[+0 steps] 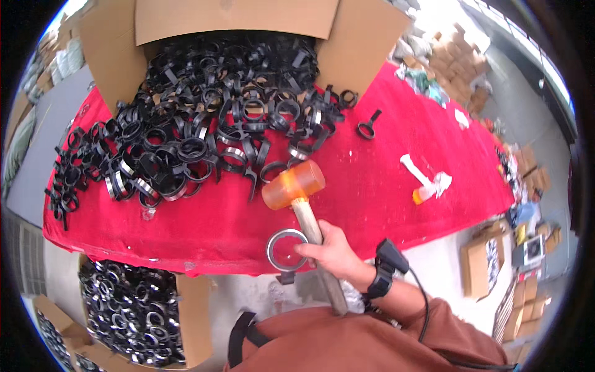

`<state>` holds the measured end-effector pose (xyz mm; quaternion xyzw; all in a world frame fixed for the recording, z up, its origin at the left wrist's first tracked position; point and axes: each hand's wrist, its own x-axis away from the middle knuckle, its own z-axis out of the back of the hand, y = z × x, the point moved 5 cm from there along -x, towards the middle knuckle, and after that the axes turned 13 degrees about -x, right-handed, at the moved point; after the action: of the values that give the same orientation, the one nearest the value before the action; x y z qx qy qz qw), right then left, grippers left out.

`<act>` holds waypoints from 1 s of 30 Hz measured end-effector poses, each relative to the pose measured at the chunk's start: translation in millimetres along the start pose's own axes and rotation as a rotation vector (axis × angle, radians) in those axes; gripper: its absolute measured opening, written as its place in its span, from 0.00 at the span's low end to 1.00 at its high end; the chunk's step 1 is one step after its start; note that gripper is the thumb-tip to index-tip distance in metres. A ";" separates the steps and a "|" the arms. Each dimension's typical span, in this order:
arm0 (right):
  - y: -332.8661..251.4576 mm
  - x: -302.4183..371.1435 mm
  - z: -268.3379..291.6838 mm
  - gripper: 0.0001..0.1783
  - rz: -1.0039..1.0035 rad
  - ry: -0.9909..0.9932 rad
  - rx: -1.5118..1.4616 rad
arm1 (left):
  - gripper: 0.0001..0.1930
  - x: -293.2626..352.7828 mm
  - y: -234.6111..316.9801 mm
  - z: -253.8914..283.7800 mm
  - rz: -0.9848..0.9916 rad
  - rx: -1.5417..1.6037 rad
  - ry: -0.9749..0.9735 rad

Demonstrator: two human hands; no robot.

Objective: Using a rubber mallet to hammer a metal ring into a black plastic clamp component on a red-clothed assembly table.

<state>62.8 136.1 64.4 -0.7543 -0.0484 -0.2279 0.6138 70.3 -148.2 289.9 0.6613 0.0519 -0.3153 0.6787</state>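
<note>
Wooden mallet handle [308, 221], glossy plastic head [293, 185]

A bright red cloth [372, 217] covers the table [186, 245], its near edge bowed in the fisheye view; at the far side sits an open cardboard box [235, 17], flaps spread, its mouth facing the near edge; black rings with stubby tabs [192, 150] spill from it in a dense heap toward the left, some showing silvery bands; one tabbed ring [366, 130] lies apart, right of the heap; farther right rest a slim white-and-orange object [416, 169] and a crumpled white wad [442, 183], touching.
</note>
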 end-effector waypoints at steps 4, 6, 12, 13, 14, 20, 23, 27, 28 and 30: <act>1.1 -3.4 -15.5 0.18 0.047 -0.019 0.006 | 0.17 14.2 0.1 12.3 -0.020 -0.102 0.083; -5.0 -4.9 -22.7 0.18 0.040 -0.041 0.065 | 0.17 25.0 -12.4 22.1 0.000 -0.176 0.176; 33.5 -15.5 -43.3 0.19 -0.041 0.010 -0.114 | 0.12 109.6 -190.6 -40.7 0.746 -0.408 -0.031; 39.5 -14.1 -50.0 0.19 -0.046 0.012 -0.147 | 0.13 119.7 -210.8 -55.2 0.773 -0.314 -0.061; 46.6 -11.9 -53.5 0.19 -0.047 0.025 -0.148 | 0.16 123.7 -229.2 -65.4 0.716 -0.270 -0.071; 85.1 -16.9 -55.3 0.18 0.058 0.131 0.009 | 0.12 142.4 -293.4 -94.3 0.802 0.000 -0.043; 75.3 -7.7 -45.1 0.18 0.226 0.253 0.286 | 0.12 153.6 -314.8 -86.2 0.943 0.006 0.059; 81.7 23.7 -27.9 0.20 0.256 0.326 0.409 | 0.14 153.6 -321.0 -79.9 0.968 -0.103 0.088; 84.6 29.8 -22.3 0.20 0.257 0.332 0.410 | 0.14 150.8 -323.2 -79.1 0.966 -0.099 0.084; 89.5 38.5 -18.2 0.20 0.198 0.250 0.342 | 0.15 149.3 -329.4 -80.3 1.055 -0.086 0.036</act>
<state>123.5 89.3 1.7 -0.6065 0.0643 -0.2465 0.7532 53.4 -103.0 -77.4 0.5741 -0.2636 0.0830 0.7707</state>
